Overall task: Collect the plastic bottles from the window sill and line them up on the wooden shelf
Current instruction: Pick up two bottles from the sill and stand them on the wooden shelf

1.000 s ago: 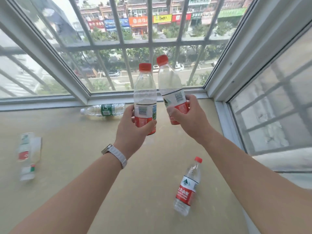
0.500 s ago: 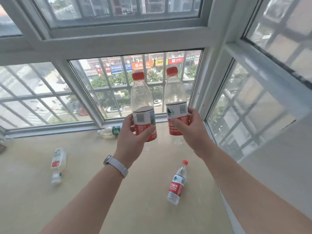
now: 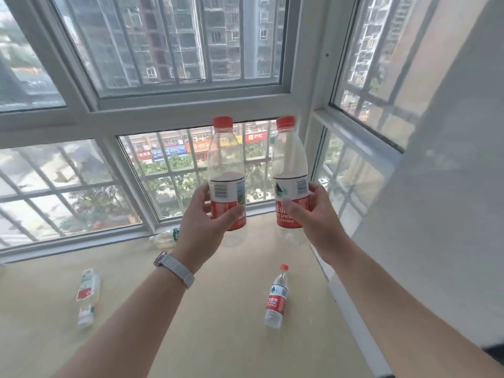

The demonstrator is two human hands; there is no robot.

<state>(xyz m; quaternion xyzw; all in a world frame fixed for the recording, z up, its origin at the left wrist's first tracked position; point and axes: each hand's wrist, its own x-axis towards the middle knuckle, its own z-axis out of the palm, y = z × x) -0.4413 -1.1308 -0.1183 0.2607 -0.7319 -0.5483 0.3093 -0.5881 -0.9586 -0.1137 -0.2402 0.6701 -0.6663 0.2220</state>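
Note:
My left hand (image 3: 203, 223) grips an empty clear bottle with a red cap and red label (image 3: 225, 159), held upright above the beige window sill (image 3: 218, 336). Beside it my right hand (image 3: 313, 216) grips a second red-capped bottle (image 3: 289, 162), also upright. Both bottles are raised off the sill, a small gap between them. A smaller red-label bottle (image 3: 276, 298) lies on the sill below my right hand. A green-label bottle (image 3: 166, 237) lies by the window frame, partly hidden by my left wrist. The wooden shelf is out of view.
A flattened bottle (image 3: 87, 287) and a small white piece (image 3: 86, 316) lie on the sill at the left. Barred windows close off the front and the right side. A white wall (image 3: 441, 214) rises at the right edge of the sill.
The view has tilted upward and back, so the sill looks lower and farther. Both hands have kept their bottles and lifted them; the right bottle has straightened from a tilt to upright.

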